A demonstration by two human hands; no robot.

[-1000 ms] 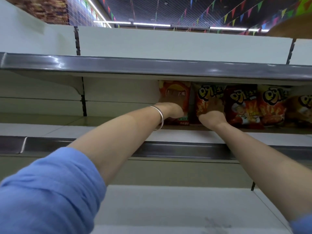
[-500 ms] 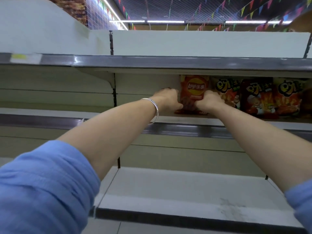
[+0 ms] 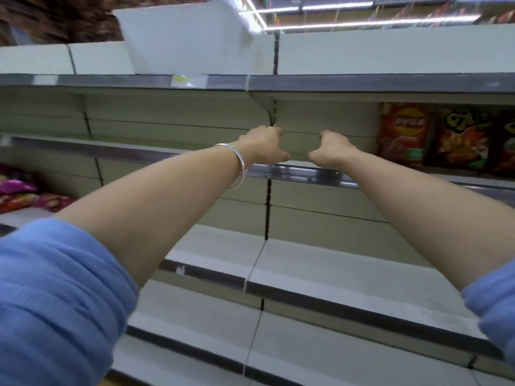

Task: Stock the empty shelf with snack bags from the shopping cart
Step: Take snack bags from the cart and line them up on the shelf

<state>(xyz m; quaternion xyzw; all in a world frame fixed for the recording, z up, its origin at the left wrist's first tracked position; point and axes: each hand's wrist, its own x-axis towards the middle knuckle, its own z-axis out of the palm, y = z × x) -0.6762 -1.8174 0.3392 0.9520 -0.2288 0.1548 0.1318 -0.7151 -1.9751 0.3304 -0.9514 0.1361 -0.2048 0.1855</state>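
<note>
- Both hands hold nothing: the left hand [image 3: 264,144] and right hand [image 3: 330,149] hang with fingers loosely curled, apart from each other, in front of the shelf [image 3: 306,174] edge.
- Half a second ago both hands were touching the red bag [image 3: 404,135]; now they are well left of it and off it.
- The red bag stands upright on the shelf, long axis vertical, printed face outward, leftmost of the row.
- An orange bag [image 3: 462,137] stands just right of the red bag, touching or nearly so.
- Left of the red bag the shelf runs bare past the upright [image 3: 271,115].
- A silver bangle [image 3: 237,165] rings the left wrist; blue sleeves [image 3: 55,302] are rolled up both arms.
</note>
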